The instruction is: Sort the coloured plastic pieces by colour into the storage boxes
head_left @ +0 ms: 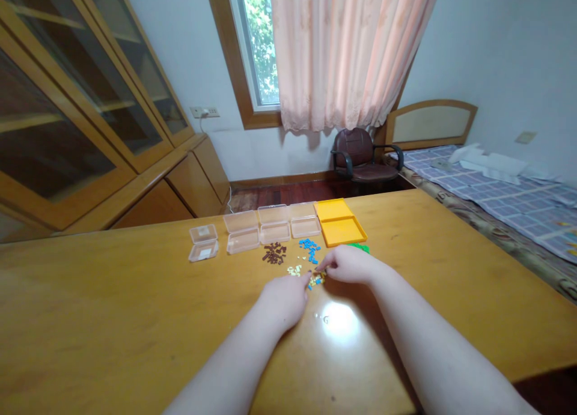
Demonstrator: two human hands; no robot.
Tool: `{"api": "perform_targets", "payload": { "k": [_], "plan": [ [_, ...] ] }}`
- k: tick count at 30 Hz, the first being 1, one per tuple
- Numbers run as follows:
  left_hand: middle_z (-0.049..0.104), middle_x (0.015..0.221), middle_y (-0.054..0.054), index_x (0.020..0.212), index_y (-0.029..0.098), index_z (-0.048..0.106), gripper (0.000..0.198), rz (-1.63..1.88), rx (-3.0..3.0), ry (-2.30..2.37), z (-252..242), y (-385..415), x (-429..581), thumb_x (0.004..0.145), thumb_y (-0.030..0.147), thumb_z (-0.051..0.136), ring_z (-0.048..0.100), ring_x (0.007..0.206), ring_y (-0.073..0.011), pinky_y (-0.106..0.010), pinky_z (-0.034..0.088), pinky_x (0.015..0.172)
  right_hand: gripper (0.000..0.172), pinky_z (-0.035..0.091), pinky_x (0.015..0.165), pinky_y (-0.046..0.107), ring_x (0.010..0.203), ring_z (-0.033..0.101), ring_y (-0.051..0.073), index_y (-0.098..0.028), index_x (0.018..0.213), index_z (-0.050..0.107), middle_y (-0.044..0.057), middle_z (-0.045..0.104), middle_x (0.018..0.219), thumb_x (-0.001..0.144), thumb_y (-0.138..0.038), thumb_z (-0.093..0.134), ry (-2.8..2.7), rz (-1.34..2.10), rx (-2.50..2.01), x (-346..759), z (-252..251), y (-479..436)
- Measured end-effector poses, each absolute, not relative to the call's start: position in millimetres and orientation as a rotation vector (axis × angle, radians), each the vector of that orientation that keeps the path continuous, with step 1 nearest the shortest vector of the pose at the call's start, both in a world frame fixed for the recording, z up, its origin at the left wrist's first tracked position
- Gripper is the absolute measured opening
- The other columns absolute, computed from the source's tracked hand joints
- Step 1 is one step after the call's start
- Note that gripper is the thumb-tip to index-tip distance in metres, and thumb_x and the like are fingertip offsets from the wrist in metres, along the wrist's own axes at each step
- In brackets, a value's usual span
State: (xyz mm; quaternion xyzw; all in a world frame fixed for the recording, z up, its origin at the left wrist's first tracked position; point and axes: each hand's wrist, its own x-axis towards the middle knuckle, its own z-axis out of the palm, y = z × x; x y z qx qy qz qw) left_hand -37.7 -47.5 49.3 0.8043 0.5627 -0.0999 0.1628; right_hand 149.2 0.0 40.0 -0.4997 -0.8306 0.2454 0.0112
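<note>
My left hand (pixel 286 299) rests low over the table with its index finger stretched to a small mixed pile of yellow, white and blue toy bricks (pixel 317 281). From the other side my right hand (pixel 349 265) reaches the same pile, index finger pointing down and apart from the thumb. No brick shows in either hand; the remaining fingers are partly hidden. Just beyond lie pale yellow bricks (pixel 294 271), blue bricks (pixel 310 248) and a heap of dark brown bricks (pixel 274 253). Green bricks (pixel 359 247) show partly behind my right hand.
Several clear plastic boxes with raised lids, including a small one (pixel 204 251) and a larger one (pixel 243 241), line the back of the table (pixel 112 319). An open yellow box (pixel 345 232) stands at their right. Beyond are a chair (pixel 360 157) and a bed (pixel 496 181).
</note>
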Motion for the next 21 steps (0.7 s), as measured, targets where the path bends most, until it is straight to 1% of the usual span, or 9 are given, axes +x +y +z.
{"api": "perform_targets", "payload": {
  "k": [2, 4, 9, 12, 14, 19, 21],
  "plan": [
    [0.068, 0.102, -0.011, 0.124, 0.027, 0.05, 0.046, -0.37, 2.258, 1.593, 56, -57, -33, 0.081, 0.021, 0.035, 0.064, 0.091, -0.0291, -0.042, 0.051, 0.076, 0.039, 0.043, 0.058, 0.023, 0.064, 0.062, 0.015, -0.034, 0.097, 0.071, -0.002, 0.073, 0.083, 0.071, -0.018, 0.047, -2.602, 0.782, -1.56, 150, 43, -2],
    [0.068, 0.101, -0.013, 0.123, 0.022, 0.052, 0.046, -0.439, 2.219, 1.592, 60, -65, -30, 0.08, 0.021, 0.036, 0.064, 0.091, -0.0306, -0.043, 0.051, 0.076, 0.041, 0.044, 0.06, 0.024, 0.066, 0.063, 0.015, -0.036, 0.098, 0.07, -0.002, 0.073, 0.083, 0.07, -0.018, 0.047, -2.607, 0.783, -1.549, 149, 43, -4],
    [0.066, 0.104, -0.016, 0.124, 0.016, 0.051, 0.047, -0.454, 2.234, 1.525, 63, -71, -28, 0.081, 0.027, 0.037, 0.063, 0.093, -0.0312, -0.044, 0.05, 0.079, 0.04, 0.047, 0.073, 0.025, 0.083, 0.065, 0.018, -0.036, 0.101, 0.069, -0.003, 0.071, 0.097, 0.071, -0.02, 0.048, -2.625, 0.847, -1.505, 146, 38, -5],
    [0.066, 0.104, -0.016, 0.119, 0.014, 0.054, 0.044, -0.497, 2.196, 1.553, 61, -68, -28, 0.081, 0.027, 0.038, 0.063, 0.093, -0.0313, -0.044, 0.05, 0.079, 0.04, 0.047, 0.076, 0.025, 0.087, 0.065, 0.018, -0.035, 0.103, 0.069, -0.002, 0.071, 0.099, 0.072, -0.021, 0.047, -2.636, 0.898, -1.495, 146, 36, -4],
    [0.066, 0.103, -0.016, 0.119, 0.013, 0.054, 0.043, -0.501, 2.183, 1.57, 61, -68, -28, 0.08, 0.027, 0.039, 0.064, 0.093, -0.0314, -0.044, 0.051, 0.079, 0.04, 0.047, 0.076, 0.026, 0.086, 0.065, 0.018, -0.034, 0.102, 0.069, -0.002, 0.071, 0.098, 0.072, -0.021, 0.047, -2.634, 0.897, -1.524, 147, 36, -4],
    [0.066, 0.106, -0.016, 0.129, 0.016, 0.046, 0.051, -0.475, 2.243, 1.498, 60, -72, -26, 0.08, 0.023, 0.035, 0.064, 0.093, -0.0309, -0.044, 0.05, 0.079, 0.038, 0.046, 0.071, 0.025, 0.084, 0.065, 0.019, -0.034, 0.101, 0.07, -0.001, 0.072, 0.097, 0.071, -0.023, 0.048, -2.631, 0.909, -1.558, 146, 44, -8],
    [0.066, 0.107, -0.016, 0.131, 0.015, 0.044, 0.052, -0.5, 2.228, 1.499, 60, -74, -25, 0.08, 0.022, 0.034, 0.064, 0.094, -0.0305, -0.043, 0.05, 0.079, 0.038, 0.046, 0.069, 0.025, 0.082, 0.065, 0.018, -0.033, 0.102, 0.069, -0.001, 0.072, 0.096, 0.071, -0.024, 0.049, -2.646, 0.944, -1.541, 145, 48, -10]
  ]
}}
